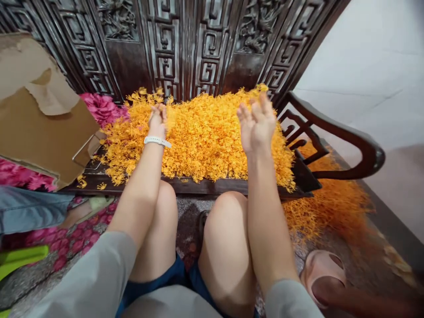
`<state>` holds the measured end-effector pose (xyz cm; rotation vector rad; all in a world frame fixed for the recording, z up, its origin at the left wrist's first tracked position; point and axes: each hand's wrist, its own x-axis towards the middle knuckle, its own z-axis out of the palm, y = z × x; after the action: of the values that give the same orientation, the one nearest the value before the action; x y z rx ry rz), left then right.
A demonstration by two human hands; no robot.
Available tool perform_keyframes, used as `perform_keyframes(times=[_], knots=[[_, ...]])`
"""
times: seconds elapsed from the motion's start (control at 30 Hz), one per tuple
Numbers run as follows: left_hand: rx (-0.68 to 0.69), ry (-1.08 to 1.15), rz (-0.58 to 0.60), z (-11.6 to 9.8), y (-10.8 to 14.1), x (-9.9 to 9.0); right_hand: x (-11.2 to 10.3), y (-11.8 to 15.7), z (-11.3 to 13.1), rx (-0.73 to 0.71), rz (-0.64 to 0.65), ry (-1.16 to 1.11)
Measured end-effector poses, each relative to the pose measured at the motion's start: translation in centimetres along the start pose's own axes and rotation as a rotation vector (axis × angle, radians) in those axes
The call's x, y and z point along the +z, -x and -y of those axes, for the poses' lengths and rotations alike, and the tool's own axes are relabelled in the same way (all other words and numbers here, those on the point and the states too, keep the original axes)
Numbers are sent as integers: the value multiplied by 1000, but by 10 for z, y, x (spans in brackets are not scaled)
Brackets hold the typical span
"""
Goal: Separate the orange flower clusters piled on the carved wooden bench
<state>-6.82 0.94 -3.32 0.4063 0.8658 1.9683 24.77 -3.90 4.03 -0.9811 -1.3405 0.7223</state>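
Note:
A broad heap of small yellow-orange plastic-looking flowers (205, 137) covers the seat of a dark wooden bench (212, 187). My left hand (157, 121), with a white band (157, 141) on its wrist, is over the heap's left part. Its fingers are slightly bent and apart, and loose flowers show blurred around the fingertips. Above the right part, my right hand (258, 126) is turned palm up, its fingers spread and curved. A few yellow flowers show at its fingertips; whether they rest on the fingers or lie behind them I cannot tell.
A torn cardboard box (39, 132) stands on the left, with pink flowers (102, 110) behind it. The carved backrest (185, 53) and curved armrest (357, 145) border the heap. Orange stems (318, 212) lie on the floor at right, near a pink slipper (323, 271). Another person's jeans leg (29, 210) shows left.

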Motion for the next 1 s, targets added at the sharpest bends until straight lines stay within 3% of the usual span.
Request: perform_keyframes(times=[0.07, 0.13, 0.3, 0.5, 0.6, 0.8, 1.0], knots=[[8, 75, -6, 4, 4, 22, 7, 4, -27, 115, 2, 88], [7, 57, 75, 11, 14, 44, 17, 11, -42, 184, 19, 123], [-24, -74, 242, 28, 46, 68, 42, 28, -24, 282, 223, -9], [3, -102, 380, 34, 63, 77, 60, 40, -19, 345, 385, -17], [43, -171, 435, 30, 64, 76, 61, 40, -26, 320, 353, -55], [104, -356, 490, 19, 67, 66, 50, 32, -18, 270, 157, -194], [149, -347, 414, 19, 73, 69, 40, 26, -25, 368, 250, -111]])
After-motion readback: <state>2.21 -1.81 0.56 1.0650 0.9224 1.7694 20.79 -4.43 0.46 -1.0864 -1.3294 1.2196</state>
